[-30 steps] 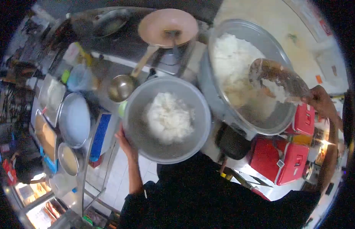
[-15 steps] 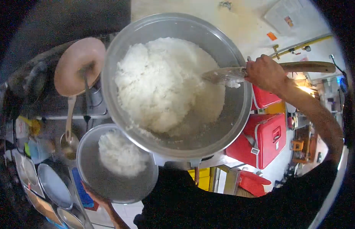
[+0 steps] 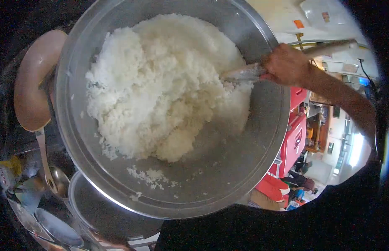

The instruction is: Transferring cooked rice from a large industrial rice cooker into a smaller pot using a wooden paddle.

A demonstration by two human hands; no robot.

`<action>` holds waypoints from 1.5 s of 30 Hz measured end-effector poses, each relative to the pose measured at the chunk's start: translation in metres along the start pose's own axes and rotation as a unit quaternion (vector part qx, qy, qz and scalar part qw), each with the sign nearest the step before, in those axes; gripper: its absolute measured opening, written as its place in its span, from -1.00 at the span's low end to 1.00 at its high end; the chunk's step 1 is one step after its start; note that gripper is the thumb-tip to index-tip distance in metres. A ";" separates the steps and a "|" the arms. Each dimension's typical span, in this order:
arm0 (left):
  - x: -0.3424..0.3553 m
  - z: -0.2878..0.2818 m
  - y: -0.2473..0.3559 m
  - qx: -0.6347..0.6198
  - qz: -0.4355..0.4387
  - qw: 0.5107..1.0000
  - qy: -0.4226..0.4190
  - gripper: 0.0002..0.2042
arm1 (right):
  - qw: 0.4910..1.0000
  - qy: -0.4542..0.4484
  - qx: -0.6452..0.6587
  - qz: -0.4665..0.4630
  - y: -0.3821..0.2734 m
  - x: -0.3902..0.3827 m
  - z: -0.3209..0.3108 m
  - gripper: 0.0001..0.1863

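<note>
A big metal pot [image 3: 232, 180] fills the middle of the head view, with a heap of white cooked rice [image 3: 157, 83] in it. My right hand [image 3: 286, 65] is closed around a wooden paddle [image 3: 332, 48] over the pot's right rim. The paddle's blade reaches into the rice's right side. A smaller metal bowl [image 3: 115, 213] is at the lower left, partly hidden by the pot's rim. Its visible part shows no rice. My left hand [image 3: 107, 242] grips the bowl's near edge, its fingers mostly hidden.
A pinkish pan [image 3: 33, 88] and a metal ladle [image 3: 58, 180] lie left of the pot. A pale oval tray [image 3: 59, 228] is at the lower left. Red cooler boxes [image 3: 294, 144] stand to the right, with people [image 3: 301, 182] beyond them.
The pot now looks larger and nearer. The paddle has tilted, its handle end higher. The small bowl has moved lower and left in view, and the rice seen in it is out of sight.
</note>
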State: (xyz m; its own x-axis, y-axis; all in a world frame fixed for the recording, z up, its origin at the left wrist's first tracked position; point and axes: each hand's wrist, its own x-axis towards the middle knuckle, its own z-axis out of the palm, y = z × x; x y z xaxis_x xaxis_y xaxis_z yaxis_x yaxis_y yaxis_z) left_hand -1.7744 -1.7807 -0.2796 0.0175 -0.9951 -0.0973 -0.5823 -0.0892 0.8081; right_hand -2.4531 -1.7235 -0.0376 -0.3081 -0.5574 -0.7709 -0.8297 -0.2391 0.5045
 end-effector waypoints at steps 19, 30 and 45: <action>0.000 0.004 0.001 -0.077 0.007 0.997 0.021 -0.39 | 0.995 0.029 0.098 0.006 -0.006 -0.021 0.003 -0.49; 0.029 -0.012 -0.021 -0.102 -0.064 0.993 -0.007 -0.39 | 0.987 0.113 -0.105 0.032 -0.061 -0.053 -0.042 -0.95; 0.057 0.006 0.022 -0.171 -0.012 0.984 -0.051 -0.37 | 0.993 -0.087 0.049 0.061 -0.007 -0.015 0.009 -0.43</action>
State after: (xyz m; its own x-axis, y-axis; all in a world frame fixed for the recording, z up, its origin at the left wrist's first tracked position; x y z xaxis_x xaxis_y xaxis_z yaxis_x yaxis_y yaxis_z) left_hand -1.7907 -1.8388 -0.2710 -0.0631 -0.9846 -0.1631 -0.2750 -0.1400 0.9512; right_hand -2.4468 -1.7064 -0.0332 -0.4779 -0.4292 -0.7664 -0.8198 -0.0955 0.5646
